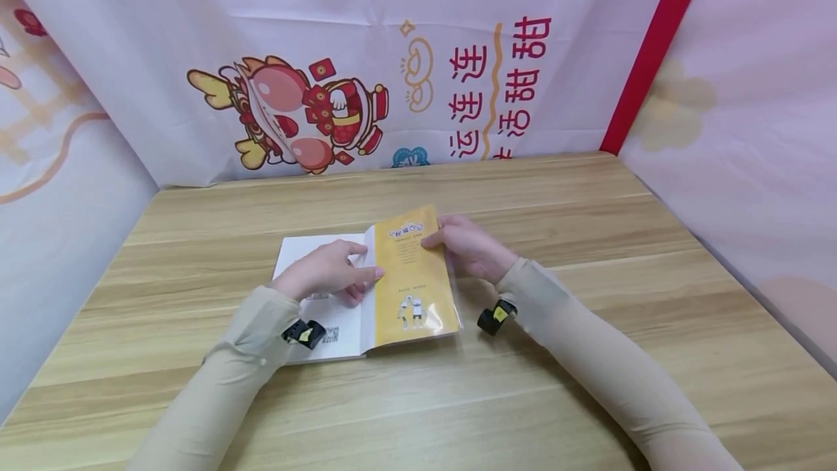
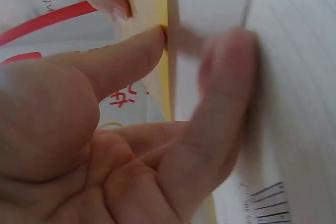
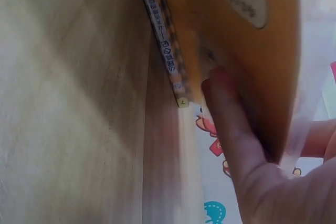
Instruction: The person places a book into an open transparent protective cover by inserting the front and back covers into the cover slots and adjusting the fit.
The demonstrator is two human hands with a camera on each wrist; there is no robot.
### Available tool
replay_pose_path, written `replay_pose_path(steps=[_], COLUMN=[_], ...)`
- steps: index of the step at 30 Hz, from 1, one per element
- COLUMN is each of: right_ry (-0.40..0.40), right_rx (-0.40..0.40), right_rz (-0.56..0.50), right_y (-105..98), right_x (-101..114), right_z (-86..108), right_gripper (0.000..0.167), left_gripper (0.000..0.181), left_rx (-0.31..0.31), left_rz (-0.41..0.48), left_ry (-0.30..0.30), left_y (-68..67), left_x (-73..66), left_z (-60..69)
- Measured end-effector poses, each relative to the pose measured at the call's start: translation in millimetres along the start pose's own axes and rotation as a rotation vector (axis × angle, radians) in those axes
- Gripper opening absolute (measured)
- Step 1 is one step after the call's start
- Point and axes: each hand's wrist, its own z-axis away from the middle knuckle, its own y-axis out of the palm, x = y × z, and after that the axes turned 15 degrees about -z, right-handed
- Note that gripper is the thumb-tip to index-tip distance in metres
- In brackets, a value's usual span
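Note:
A book (image 1: pixel 323 340) lies open on the table, white printed page to the left. Its yellow cover flap (image 1: pixel 408 289) is raised at the right, with printed text, two small cartoon figures and a shiny clear plastic sleeve (image 1: pixel 456 304) along its edge. My left hand (image 1: pixel 330 267) is over the white page beside the fold; in the left wrist view the thumb (image 2: pixel 131 51) touches the yellow edge and the bent fingers rest on the white side. The right hand (image 1: pixel 474 246) pinches the flap's outer edge, thumb on the inner face. The right wrist view shows the orange outer cover (image 3: pixel 236 30) and the spine.
The wood-grain table (image 1: pixel 562 398) extends around the book. A white cloth backdrop (image 1: pixel 366 13) with a cartoon figure and red characters hangs at its far edge, and printed cloths hang at both sides. Each wrist wears a small black camera (image 1: pixel 307 333).

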Motion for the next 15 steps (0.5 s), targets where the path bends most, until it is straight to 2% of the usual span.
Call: replay_pose_path(steps=[3, 7, 10, 15], right_ry=[-0.013, -0.031, -0.061, -0.120], right_rx=[-0.004, -0.014, -0.037, -0.045], right_rz=[-0.014, -0.013, 0.022, 0.083], right_y=[2, 5, 8, 13], right_x=[1, 3, 4, 6], right_z=[2.1, 8.3, 13.1, 18.4], right_gripper=[0.040, 0.039, 0.039, 0.038], left_gripper=[0.077, 0.074, 0.073, 0.076], left_rx=[-0.020, -0.109, -0.159, -0.176], left_rz=[-0.110, -0.217, -0.240, -0.224], left_ry=[0.005, 0.058, 0.118, 0.171], left_y=[-2.0, 0.0, 4.1, 7.5], left_x=[-8.3, -22.6, -31.5, -37.1], left_z=[9.6, 24.9, 32.9, 37.2])
